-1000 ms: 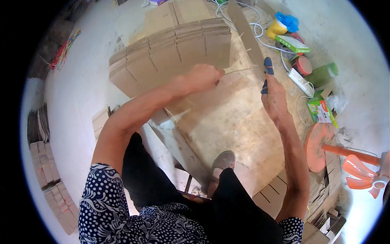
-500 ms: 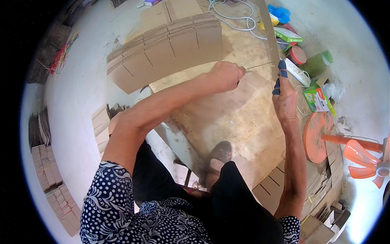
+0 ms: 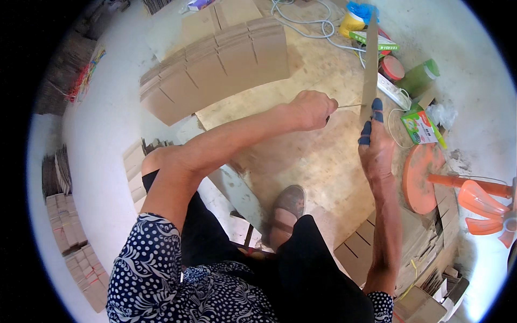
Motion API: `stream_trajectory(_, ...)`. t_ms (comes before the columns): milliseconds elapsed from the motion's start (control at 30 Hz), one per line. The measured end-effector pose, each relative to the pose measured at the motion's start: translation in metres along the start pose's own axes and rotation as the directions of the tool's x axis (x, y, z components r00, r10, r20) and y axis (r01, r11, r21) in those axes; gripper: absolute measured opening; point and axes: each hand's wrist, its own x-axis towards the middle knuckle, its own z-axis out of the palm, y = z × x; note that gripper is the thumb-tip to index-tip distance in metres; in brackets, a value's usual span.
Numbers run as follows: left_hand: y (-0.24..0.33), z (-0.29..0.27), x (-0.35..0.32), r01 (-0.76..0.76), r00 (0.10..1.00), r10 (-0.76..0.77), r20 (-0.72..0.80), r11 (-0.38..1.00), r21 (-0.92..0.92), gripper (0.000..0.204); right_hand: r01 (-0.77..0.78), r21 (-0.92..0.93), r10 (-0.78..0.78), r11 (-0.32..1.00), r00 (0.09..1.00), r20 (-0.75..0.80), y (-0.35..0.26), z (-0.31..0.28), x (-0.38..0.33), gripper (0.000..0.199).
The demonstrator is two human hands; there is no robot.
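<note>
I'm stretching my left hand (image 3: 313, 111) rightward, gripping a thin tool (image 3: 350, 106) pointed at the cardboard sheet (image 3: 370, 70) my right hand (image 3: 377, 148) is clasping. My left is now sitting farther from the cardboard stack (image 3: 231, 67).

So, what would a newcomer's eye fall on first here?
Probably the orange fan at the right edge. Then the cardboard stack at upper left, and, right of centre, the right hand with dark blue finger covers, holding a cardboard strip toward which the left hand points a thin tool.
</note>
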Motion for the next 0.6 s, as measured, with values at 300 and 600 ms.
stream_trajectory(300,0.004,0.015,-0.008,-0.059,0.998,0.059,-0.003,0.993,-0.1,0.028,-0.168,0.144,0.147,0.975,0.979,0.144,-0.031,-0.019,-0.027,0.064)
stream_trajectory(600,-0.016,0.025,-0.046,-0.21,0.977,0.185,-0.11,0.927,-0.311,0.032,-0.302,-0.029,0.297,0.953,0.906,0.301,-0.022,-0.007,-0.044,0.039)
